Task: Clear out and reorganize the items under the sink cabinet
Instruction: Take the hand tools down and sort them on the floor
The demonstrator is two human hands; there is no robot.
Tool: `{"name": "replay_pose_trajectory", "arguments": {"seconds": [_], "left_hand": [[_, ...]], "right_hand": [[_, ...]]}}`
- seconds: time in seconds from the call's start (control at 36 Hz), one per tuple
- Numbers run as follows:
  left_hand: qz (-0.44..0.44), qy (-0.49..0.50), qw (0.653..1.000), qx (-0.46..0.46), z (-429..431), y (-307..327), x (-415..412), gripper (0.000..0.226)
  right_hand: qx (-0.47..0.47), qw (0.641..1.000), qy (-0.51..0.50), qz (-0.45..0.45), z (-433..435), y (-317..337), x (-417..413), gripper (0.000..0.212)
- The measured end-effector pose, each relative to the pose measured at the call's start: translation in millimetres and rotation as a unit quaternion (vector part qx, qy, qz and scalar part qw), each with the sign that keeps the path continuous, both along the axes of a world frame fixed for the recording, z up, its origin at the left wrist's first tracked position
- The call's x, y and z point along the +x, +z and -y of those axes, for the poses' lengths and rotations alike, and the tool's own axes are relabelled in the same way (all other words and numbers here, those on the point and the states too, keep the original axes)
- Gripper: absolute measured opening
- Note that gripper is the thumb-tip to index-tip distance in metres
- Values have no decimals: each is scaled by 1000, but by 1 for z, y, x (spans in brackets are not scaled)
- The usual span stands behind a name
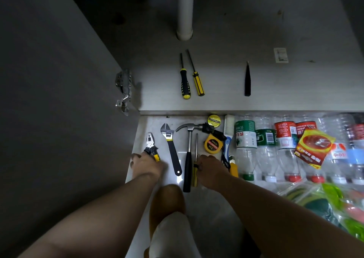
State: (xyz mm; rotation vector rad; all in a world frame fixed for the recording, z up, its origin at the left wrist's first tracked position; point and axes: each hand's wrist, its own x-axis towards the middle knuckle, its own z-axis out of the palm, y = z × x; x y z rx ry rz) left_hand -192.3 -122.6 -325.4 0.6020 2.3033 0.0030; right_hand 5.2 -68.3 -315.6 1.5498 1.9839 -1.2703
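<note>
On the floor in front of the open cabinet lie pliers [150, 143], an adjustable wrench [171, 147], a hammer [188, 149] and a yellow-handled screwdriver [195, 159]. My left hand [146, 166] grips the pliers' handles. My right hand [211, 169] pinches the screwdriver's handle. Inside the cabinet, on its floor [216, 76], lie two screwdrivers [185, 80], [197, 78] and a black pointed tool [247, 80].
A tape measure [211, 144], a tape roll [214, 120] and a row of plastic bottles [266, 145] lie to the right, with a red packet [313, 147] and green bags [334, 202]. The open door [59, 80] stands left. A white drain pipe [184, 11] hangs inside.
</note>
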Motion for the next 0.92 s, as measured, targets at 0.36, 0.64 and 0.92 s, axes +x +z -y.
{"name": "replay_pose_trajectory", "arguments": {"seconds": [0.36, 0.64, 0.92], "left_hand": [[-96, -147, 952, 252, -49, 33, 19, 13], [-128, -303, 885, 330, -132, 72, 23, 72], [-118, -323, 890, 299, -155, 77, 18, 47]], "right_hand": [[229, 970, -78, -37, -41, 30, -8, 28], [389, 921, 28, -5, -109, 77, -32, 76], [237, 962, 124, 61, -141, 80, -45, 93]]}}
